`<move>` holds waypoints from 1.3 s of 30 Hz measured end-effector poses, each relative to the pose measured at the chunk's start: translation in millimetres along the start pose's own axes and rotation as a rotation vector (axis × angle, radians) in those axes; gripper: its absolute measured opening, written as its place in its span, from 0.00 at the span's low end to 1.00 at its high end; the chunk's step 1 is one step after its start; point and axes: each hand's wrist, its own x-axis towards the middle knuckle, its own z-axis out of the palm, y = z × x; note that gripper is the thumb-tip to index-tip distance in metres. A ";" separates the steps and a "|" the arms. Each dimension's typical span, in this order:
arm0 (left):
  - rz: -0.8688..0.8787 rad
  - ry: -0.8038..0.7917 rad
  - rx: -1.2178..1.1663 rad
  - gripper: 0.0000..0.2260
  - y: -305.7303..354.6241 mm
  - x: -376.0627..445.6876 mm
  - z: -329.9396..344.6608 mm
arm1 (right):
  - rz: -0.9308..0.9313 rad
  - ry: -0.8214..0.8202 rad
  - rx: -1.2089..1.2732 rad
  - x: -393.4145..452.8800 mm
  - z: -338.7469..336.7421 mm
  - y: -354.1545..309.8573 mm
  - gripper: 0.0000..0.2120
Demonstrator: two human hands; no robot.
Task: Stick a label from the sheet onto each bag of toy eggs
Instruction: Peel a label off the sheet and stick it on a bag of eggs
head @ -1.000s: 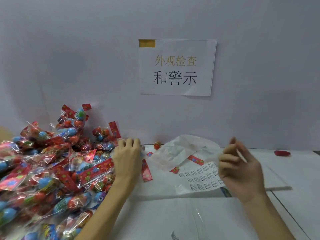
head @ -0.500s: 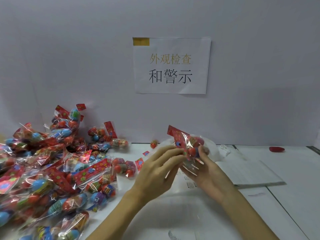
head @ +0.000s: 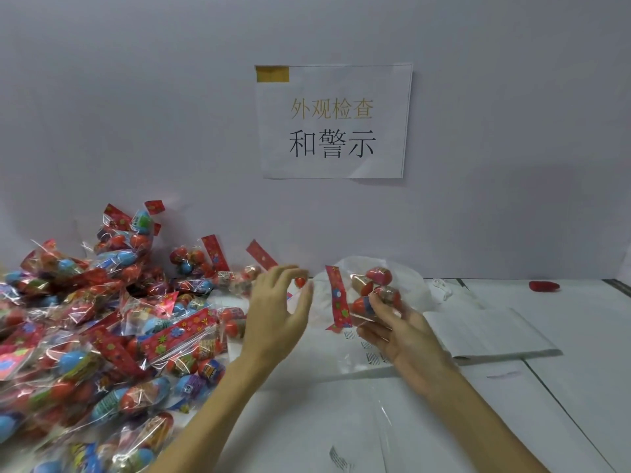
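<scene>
1. White tabletop (head: 563, 336) against a plain grey wall, with a paper sign (head: 333, 121) taped up at upper centre. So a pretty bare packing bench.
2. Right hand (head: 406, 339), centre right of the frame, was closed around one bag of toy eggs (head: 368, 295), with its red floral header strip (head: 338, 298) hanging on the left side of the bag.
3. Left hand (head: 276, 312) hovered just left of that bag, fingers spread and loosely curled, gripping nothing. I couldn't tell if a label was stuck to a fingertip.
4. The label sheet (head: 368, 356) lay flat under the right hand, only a few printed labels showing past the fingers.
5. What could go wrong, my guess: the cellophane looked crinkly and slippery, so a label could land wrinkled or half on the header strip. The bag also bulges over the eggs, so it might not sit flat.
6. Containers: the held bag had several eggs, red and gold-ish, sealed in clear film. The big pile of bags (head: 102, 336) filled the lower left, each holding red and blue eggs. A crumpled clear plastic bag (head: 409, 285) sat behind the hand; contents not visible.
</scene>
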 end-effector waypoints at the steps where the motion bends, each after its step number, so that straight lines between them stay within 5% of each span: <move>1: -0.121 -0.103 -0.197 0.14 9.5 -1.7 -0.1 | -0.008 -0.026 -0.032 -1.5 2.0 2.3 0.21; 4: -0.324 -0.250 -0.566 0.15 24.8 -6.1 6.7 | -0.019 -0.081 -0.115 -3.2 5.8 6.9 0.24; 12: -0.362 -0.296 -0.666 0.06 18.5 -4.3 0.1 | -0.090 0.009 -0.352 -4.3 4.3 -2.8 0.27; 17: -0.452 -0.275 -0.821 0.09 23.2 -3.4 1.1 | 0.068 -0.007 -0.043 -6.7 7.0 -3.1 0.24; 23: -0.621 -0.216 -0.831 0.08 20.6 -2.4 4.5 | 0.001 -0.051 -0.149 -8.0 4.4 -3.4 0.24; 27: -0.562 -0.363 -0.801 0.19 18.6 2.7 -3.3 | -0.072 0.027 -0.360 -9.4 5.4 -2.0 0.23; 30: -0.493 -0.519 -0.751 0.15 16.8 -2.6 -1.5 | -0.103 0.091 -0.482 -7.5 3.5 2.1 0.26; 34: -0.462 -0.409 -0.719 0.09 15.3 -2.3 0.3 | 0.011 0.008 -0.493 -8.2 3.5 -4.2 0.26; 39: -0.413 -0.278 -0.669 0.08 12.1 -1.2 2.1 | -0.296 0.010 -0.938 -16.3 -0.5 -4.9 0.17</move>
